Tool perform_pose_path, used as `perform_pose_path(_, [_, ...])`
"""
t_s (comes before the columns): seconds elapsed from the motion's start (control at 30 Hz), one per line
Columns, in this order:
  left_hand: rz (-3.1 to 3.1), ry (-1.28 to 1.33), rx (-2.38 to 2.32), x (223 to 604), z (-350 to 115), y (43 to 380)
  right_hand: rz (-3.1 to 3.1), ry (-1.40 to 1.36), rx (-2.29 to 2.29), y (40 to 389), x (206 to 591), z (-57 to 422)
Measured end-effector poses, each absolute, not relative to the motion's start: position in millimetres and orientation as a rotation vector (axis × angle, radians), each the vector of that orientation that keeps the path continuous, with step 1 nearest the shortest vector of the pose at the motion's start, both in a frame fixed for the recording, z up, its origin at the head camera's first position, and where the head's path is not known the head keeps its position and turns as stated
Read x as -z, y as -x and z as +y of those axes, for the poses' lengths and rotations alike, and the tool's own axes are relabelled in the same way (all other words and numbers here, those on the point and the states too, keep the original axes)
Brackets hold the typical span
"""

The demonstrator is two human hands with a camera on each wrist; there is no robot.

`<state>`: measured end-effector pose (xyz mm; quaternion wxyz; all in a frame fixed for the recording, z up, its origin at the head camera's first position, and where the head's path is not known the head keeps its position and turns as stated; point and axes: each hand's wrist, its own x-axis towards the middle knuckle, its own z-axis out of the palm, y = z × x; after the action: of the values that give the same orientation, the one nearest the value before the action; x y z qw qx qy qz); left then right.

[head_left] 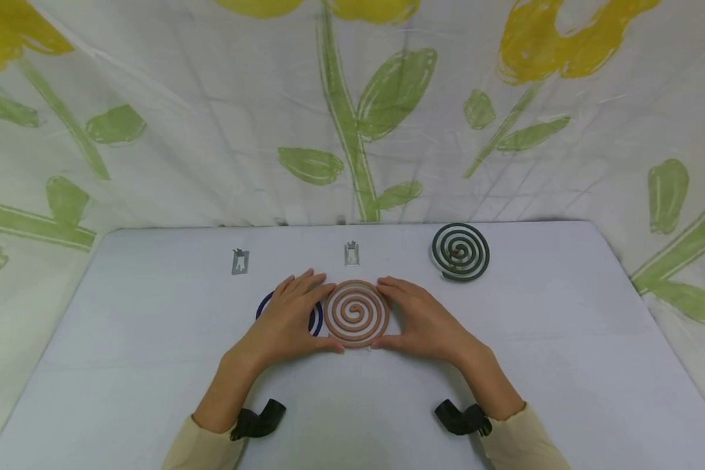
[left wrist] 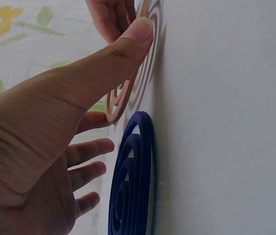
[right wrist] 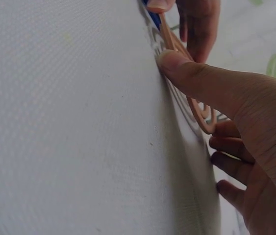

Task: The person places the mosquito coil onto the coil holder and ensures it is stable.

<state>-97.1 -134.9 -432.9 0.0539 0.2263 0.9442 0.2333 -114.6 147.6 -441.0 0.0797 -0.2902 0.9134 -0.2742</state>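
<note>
A brown mosquito coil [head_left: 355,309] is pinched from both sides between my two hands at the middle of the table. My left hand [head_left: 290,316] has its thumb on the near edge and a forefinger on the far edge. On the opposite side, my right hand [head_left: 423,320] grips the rim the same way, thumb near and forefinger far. In both wrist views the coil is raised off the table, its shadow beneath. A dark blue mosquito coil [left wrist: 146,166] lies flat under my left hand, which hides most of it in the head view.
A dark green mosquito coil [head_left: 459,252] lies at the back right. Two small metal coil stands [head_left: 235,266] lie towards the back edge of the white table [head_left: 352,405]. Behind hangs a flower-printed cloth [head_left: 211,150]. Black wrist mounts [head_left: 264,419] sit on both forearms.
</note>
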Motion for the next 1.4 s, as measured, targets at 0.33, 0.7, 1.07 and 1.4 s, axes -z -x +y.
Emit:
perform_pose_path(0.33, [2.876, -0.703, -0.728, 432.7, -135.3, 99.8, 2.741, 0.839, 0.820, 114.7, 440.4, 146.6])
perform_pose_path(0.7, [2.886, -0.687, -0.693, 431.7, -133.8, 99.0, 2.756, 0.834, 0.853, 114.0, 441.7, 146.9])
perform_pose_path(1.07, [2.924, -0.719, -0.723, 434.8, -134.4, 98.5, 2.782, 0.866, 0.862, 115.5, 443.3, 145.4])
perform_pose_path(1.4, [2.931, -0.706, -0.743, 434.0, -133.9, 99.6, 2.788, 0.843, 0.915, 115.6, 444.1, 145.7])
